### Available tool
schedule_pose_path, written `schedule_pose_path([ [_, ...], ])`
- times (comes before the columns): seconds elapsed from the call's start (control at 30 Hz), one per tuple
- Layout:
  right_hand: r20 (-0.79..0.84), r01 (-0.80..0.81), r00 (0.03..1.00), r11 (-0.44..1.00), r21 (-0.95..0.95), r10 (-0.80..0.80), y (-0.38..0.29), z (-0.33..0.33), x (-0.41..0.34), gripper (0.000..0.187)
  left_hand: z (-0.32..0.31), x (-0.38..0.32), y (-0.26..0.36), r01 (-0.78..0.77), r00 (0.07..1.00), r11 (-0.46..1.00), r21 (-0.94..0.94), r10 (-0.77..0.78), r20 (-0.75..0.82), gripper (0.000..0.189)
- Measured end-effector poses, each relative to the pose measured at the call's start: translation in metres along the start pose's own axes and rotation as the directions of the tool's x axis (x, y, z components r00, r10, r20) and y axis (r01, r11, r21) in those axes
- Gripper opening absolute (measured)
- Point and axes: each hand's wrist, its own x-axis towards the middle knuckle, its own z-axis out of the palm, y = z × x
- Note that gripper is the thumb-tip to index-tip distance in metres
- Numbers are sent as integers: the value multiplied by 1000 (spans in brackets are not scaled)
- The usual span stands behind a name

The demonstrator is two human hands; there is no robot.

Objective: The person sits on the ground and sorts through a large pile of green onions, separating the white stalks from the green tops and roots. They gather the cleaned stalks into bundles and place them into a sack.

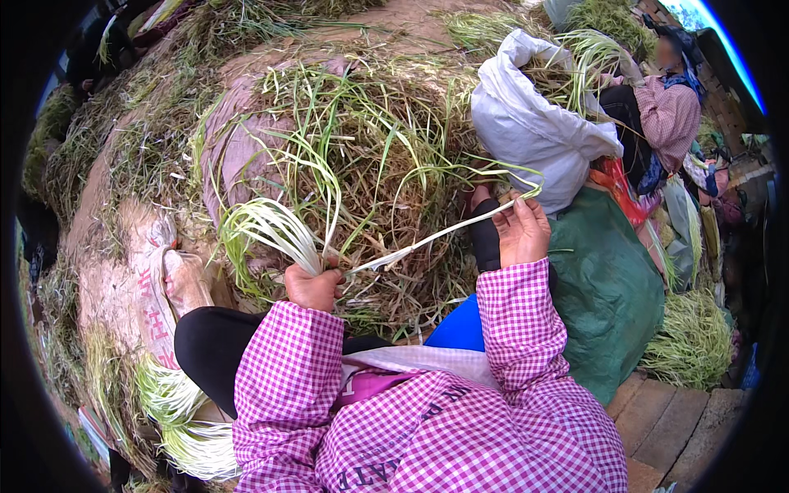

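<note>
My left hand [313, 288] is closed around a bunch of long, pale leafy stalks [277, 231], which look like blanched chives; their tips droop over to the left. A thin white stalk [425, 241] stretches from beside that hand to my right hand [523, 231], whose thumb and fingers pinch its greener end. Loose green leaves [333, 179] rise from near the left hand and arch over a heap of brown and green plant scraps [382, 209] in front of me. Part of the heap rests on a mauve cloth [240, 154].
A white sack [536, 123] of plant matter stands ahead right, beside a seated person [669, 117]. Green sheeting [604, 289] lies at my right, with a green plant pile [690, 339] and bricks [659, 419] beyond. Left are a printed sack [166, 283] and pale bunches [200, 450].
</note>
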Motion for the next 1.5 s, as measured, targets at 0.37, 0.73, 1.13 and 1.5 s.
schedule_pose_path([
  [0.37,492,64,859,926,-371,138,8,84,-42,6,-6,-31,42,-213,973,912,-351,230,8,21],
  [0.73,871,91,234,882,-462,432,66,123,-90,36,-22,-45,60,-197,957,705,-681,288,21,16],
  [1.13,598,639,662,78,-766,452,41,23,-54,18,-100,-19,69,-350,934,529,-773,264,-242,10],
  [1.5,515,-143,625,734,-664,587,56,64,-123,10,-47,-29,45,-138,990,596,-791,81,-112,17],
])
